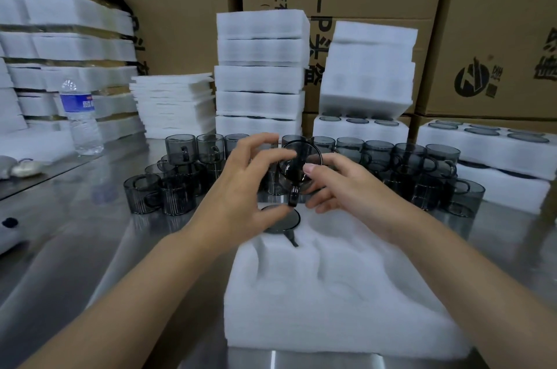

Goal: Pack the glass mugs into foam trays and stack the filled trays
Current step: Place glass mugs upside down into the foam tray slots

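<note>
A white foam tray (331, 302) with round pockets lies on the steel table right in front of me. One smoky glass mug (283, 222) sits in its far-left pocket, handle toward me. Above the tray's far edge I hold a second dark glass mug (298, 165), mouth facing me and handle down. My left hand (244, 188) curls round its left side, and my right hand (334, 188) pinches its right rim with thumb and fingers. Several loose mugs (401, 170) stand in rows behind.
Stacks of filled foam trays (260, 79) rise at the back, with more at the right (488, 145) and left (69, 46). A pile of flat foam sheets (174, 103), a water bottle (80, 118) and cardboard boxes (488, 31) stand behind.
</note>
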### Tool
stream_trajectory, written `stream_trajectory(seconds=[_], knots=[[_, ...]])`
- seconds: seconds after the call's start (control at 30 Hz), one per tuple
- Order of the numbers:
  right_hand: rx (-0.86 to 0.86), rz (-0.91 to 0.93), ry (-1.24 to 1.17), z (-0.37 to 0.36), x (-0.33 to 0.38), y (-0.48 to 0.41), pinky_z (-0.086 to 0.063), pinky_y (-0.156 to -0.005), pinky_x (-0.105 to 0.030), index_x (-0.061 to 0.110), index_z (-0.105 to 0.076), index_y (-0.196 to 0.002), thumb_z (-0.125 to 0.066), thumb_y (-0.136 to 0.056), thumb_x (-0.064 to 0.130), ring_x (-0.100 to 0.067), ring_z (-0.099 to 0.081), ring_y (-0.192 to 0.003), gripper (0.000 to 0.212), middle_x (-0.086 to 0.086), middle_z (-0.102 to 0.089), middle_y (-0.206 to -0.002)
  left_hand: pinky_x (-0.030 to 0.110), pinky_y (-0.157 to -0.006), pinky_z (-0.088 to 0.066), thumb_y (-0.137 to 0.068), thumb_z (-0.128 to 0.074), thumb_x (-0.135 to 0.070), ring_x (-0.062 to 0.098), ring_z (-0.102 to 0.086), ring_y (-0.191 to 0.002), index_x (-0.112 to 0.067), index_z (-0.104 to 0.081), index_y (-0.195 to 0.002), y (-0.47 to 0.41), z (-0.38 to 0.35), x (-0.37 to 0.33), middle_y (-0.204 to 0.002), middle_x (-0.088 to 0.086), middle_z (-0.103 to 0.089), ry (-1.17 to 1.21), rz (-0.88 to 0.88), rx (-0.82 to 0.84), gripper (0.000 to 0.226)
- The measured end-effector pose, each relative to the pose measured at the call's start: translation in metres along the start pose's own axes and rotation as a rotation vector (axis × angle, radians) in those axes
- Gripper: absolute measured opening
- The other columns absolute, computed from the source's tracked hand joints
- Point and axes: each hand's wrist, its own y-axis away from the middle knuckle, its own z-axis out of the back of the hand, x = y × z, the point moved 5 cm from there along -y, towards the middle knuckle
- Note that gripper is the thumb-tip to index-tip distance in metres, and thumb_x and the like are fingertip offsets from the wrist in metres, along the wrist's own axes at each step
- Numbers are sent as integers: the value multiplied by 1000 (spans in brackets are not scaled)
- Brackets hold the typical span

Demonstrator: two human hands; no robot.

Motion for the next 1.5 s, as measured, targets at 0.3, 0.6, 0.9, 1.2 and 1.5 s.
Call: stream_trajectory(seconds=[0.3, 0.6, 0.9, 1.2, 1.5], knots=[[1, 23, 1, -2, 6, 4, -56, -70, -27, 25, -60, -111, -62, -87, 35, -18, -71, -76, 26, -4, -71, -89, 4, -84, -36, -70, -81, -30, -16, -40, -112, -62, -18, -134, 1, -6, 9, -130, -29, -36, 107, 100, 58, 96], [-50, 41, -50, -1, 12, 8, -58, -74, -30, 21, -65, -109, -57, -91, 34, -18, -69, -75, 24, -8, -70, -99, 12, -80, -44, -73, -69, -51, -11, -46, -107, -61, -25, -131, 4, -5, 11, -117, -30, -42, 123, 126, 2, 73], [-112, 93, 48, 5, 16, 11, -48, -60, -14, 35, -72, -92, -61, -86, 42, 5, -56, -62, 14, 16, -68, -76, 20, -78, -46, -78, -76, -30, -4, -50, -100, -36, -45, -133, 4, -7, 14, -107, -19, -49, 80, 139, -4, 64], [-133, 72, 58, 6, 18, 12, -45, -58, -8, 34, -72, -88, -59, -66, 63, 10, -56, -62, 39, 16, -71, -83, 17, -76, -44, -76, -67, -45, -2, -50, -97, -32, -47, -133, 4, -7, 12, -103, -19, -50, 69, 151, 14, 62], [-125, 54, 113, 3, 18, 13, -47, -70, -11, 32, -73, -91, -56, -64, 67, 15, -59, -72, 47, 20, -71, -85, 13, -82, -42, -67, -78, -46, 0, -52, -106, -42, -47, -125, 3, -4, 9, -112, -23, -54, 94, 122, 9, 66]])
